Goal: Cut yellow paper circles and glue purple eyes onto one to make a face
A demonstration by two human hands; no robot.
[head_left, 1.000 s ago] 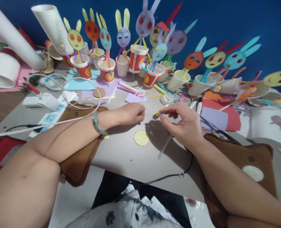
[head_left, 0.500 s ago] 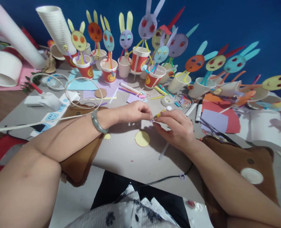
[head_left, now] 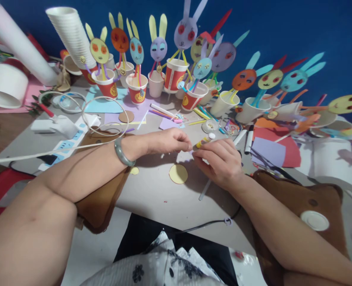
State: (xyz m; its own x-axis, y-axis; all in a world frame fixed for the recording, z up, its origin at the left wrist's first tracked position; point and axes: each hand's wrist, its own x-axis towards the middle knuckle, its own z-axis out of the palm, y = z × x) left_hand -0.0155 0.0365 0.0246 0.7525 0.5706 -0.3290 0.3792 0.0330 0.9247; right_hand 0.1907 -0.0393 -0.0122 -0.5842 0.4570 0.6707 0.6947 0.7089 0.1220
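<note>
My left hand is closed in a pinch above the table, its fingertips almost meeting those of my right hand. The fingers of my right hand are also drawn together; a tiny purplish bit shows at the fingertips, too small to name. Just behind them lies a small yellow tube with a white end. A pale scrap of paper is on the table under the hands. Nearer to me is a round yellow paper disc, with a smaller yellow disc to the left. A thin pale stick pokes out beneath my right hand.
Several paper cups with rabbit-faced paper figures line the back. At left are a white power strip and a looped white cable. Markers, red paper and a brown cushion are at right.
My hands have shifted slightly, the fingertips parting a little as the right hand moves a touch rightward. The pale scrap beneath shows more. The discs and cups have stayed in place.
</note>
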